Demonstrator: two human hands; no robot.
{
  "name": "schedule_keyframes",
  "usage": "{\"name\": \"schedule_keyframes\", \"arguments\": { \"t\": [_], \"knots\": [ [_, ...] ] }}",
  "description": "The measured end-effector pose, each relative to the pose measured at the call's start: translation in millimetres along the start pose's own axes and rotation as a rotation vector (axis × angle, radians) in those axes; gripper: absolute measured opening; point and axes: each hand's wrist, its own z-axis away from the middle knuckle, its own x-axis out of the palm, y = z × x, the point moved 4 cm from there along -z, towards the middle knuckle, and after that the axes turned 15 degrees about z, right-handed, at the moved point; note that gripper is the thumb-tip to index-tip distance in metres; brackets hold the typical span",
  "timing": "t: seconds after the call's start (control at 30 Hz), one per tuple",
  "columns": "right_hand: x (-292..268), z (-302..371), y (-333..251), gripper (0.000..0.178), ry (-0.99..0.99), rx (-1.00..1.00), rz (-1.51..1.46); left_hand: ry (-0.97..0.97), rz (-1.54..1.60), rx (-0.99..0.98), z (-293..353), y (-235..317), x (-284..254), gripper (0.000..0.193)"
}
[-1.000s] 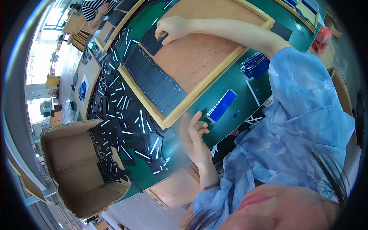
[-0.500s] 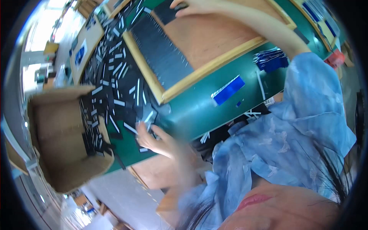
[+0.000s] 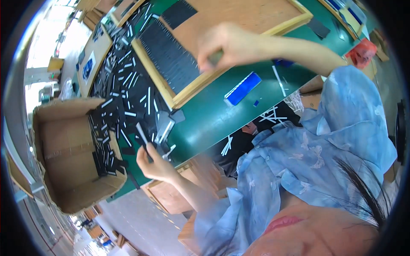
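My left hand [image 3: 156,165] pinches a narrow pale strip [image 3: 141,132] that points up from its fingertips, over the table's near left. Held above the near side of a wooden frame [image 3: 186,96], my right hand [image 3: 232,45] is smeared by motion. Its fingers curl round a small dark greenish thing [image 3: 215,58] whose kind I cannot make out. Inside the frame, a black sheet [image 3: 164,53] with a row of short pale marks along its edges covers the left end of a brown board [image 3: 243,17]. A smaller black piece [image 3: 179,13] lies beyond it.
Black and white strips [image 3: 124,85] lie heaped left of the frame. An open cardboard box [image 3: 68,149] stands at the left edge. On the green table [image 3: 200,128] lies a blue block [image 3: 243,88]. White strips [image 3: 273,115] rest on my dark lap. A red thing [image 3: 362,53] sits far right.
My right hand has come back from the smaller black piece toward the frame's near side. My left hand has shifted slightly left, now with a strip standing out of its fingers.
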Motion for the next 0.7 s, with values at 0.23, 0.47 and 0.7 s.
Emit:
{"name": "schedule_keyframes", "arguments": {
  "t": [0.23,0.47,0.7],
  "knots": [
    [14.1,2.4,-86.5,0.013,0.009,-0.023,-0.153,-0.433,0.718,-0.508,93.4,99.8,76.6,0.030],
    [-8.0,23.9,-73.3,0.029,-0.189,-0.051,-0.036,-0.528,0.793,-0.649,89.0,119.4,64.0,0.021],
    [-5.5,36.2,-95.2,0.015,0.271,-0.342,0.532,-0.569,0.906,-0.755,95.9,111.7,77.8,0.033]
  ]
}}
